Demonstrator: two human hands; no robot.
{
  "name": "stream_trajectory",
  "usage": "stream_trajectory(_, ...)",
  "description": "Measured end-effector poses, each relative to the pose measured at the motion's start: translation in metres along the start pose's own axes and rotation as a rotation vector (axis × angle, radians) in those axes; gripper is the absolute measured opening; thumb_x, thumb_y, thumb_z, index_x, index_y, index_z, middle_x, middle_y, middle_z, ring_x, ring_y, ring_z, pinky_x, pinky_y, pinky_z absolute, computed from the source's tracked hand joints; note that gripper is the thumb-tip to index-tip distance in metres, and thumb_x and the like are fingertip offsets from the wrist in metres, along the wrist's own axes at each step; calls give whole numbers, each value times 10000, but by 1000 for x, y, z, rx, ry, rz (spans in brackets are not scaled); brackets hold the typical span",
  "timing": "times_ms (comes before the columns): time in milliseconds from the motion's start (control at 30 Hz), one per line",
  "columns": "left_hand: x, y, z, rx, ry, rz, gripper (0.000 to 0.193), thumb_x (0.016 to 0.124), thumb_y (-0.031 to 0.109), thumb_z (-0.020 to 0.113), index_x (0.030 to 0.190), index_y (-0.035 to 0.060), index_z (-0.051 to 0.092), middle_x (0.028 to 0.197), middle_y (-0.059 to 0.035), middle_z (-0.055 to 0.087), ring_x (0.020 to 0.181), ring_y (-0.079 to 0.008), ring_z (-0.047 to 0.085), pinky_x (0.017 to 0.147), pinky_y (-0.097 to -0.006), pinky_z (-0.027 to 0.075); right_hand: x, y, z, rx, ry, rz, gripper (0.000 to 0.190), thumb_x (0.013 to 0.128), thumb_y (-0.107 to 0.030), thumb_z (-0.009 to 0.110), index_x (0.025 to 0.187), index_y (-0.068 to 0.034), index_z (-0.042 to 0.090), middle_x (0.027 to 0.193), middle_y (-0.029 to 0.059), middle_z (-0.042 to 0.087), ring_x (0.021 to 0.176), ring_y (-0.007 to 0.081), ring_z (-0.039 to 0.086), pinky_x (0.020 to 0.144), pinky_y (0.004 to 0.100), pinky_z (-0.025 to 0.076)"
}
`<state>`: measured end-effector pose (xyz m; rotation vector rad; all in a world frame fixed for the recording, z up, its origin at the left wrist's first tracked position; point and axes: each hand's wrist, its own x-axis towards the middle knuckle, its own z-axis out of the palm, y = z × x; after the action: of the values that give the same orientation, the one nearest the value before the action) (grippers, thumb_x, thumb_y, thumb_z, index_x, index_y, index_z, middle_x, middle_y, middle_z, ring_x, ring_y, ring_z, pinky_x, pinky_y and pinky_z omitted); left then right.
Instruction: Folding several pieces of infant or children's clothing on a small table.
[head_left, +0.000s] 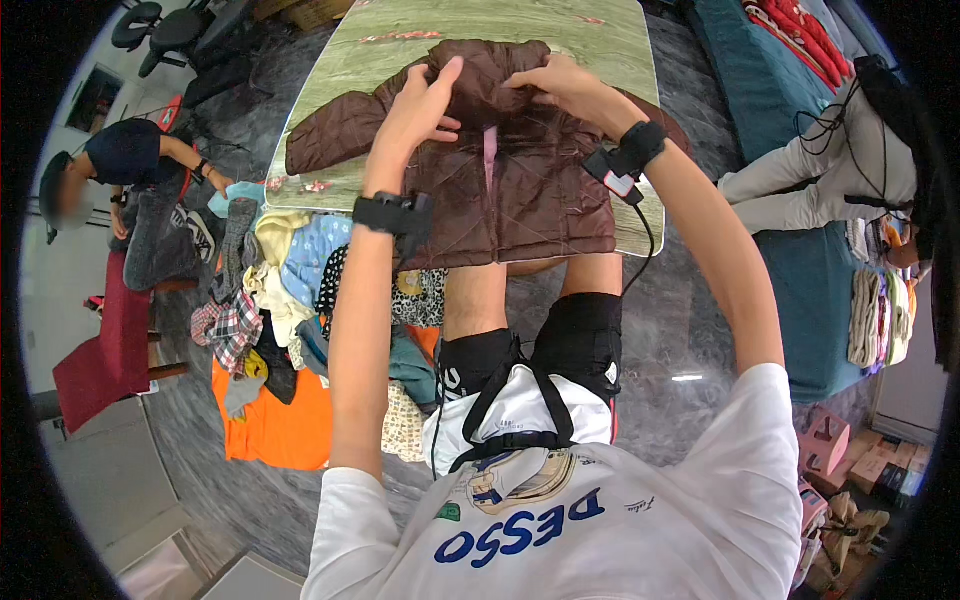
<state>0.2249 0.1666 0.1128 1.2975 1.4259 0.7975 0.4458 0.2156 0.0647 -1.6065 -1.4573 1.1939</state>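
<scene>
A dark brown quilted jacket (551, 199) lies spread on a table with its hem towards me and its collar at the far end. Its front edges nearly meet, and a strip of pink lining (490, 157) shows between them. My left hand (424, 101) is over the jacket's upper left part beside the collar, fingers apart. On the other side of the collar (487, 64) is my right hand (566, 86), its fingers partly bent against the fabric; whether they grip it is unclear. Both wrists wear black straps, and a cable hangs from the right one.
The wood-patterned table (330, 67) has a pale rim. Heaped clothes (292, 277) lie left of my legs, with an orange cloth (277, 427) below. A seated person (127, 161) touches a light blue cloth (232, 199). At right, another person stands by a teal-covered bed (802, 300) holding folded clothes (866, 315).
</scene>
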Motion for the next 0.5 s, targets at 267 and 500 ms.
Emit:
stream_trajectory(267, 42, -30, 23, 246, 170, 400, 745, 837, 186, 746, 1410, -80, 350, 1381, -253, 496, 1258, -337, 532, 1063, -396, 398, 16, 24, -15, 437, -193, 14, 430, 800, -30, 737, 1140, 120, 521, 1087, 162, 580, 799, 204, 584, 644, 317, 502)
stream_trajectory(500, 36, -73, 9, 411, 220, 233, 1003, 814, 180, 772, 1514, -4, 77, 1445, -377, 355, 1322, -478, 427, 1075, -452, 397, -5, 14, 9, -22, -86, -54, 233, 832, -20, 707, 928, 156, 588, 941, 140, 646, 875, 201, 670, 765, 272, 562)
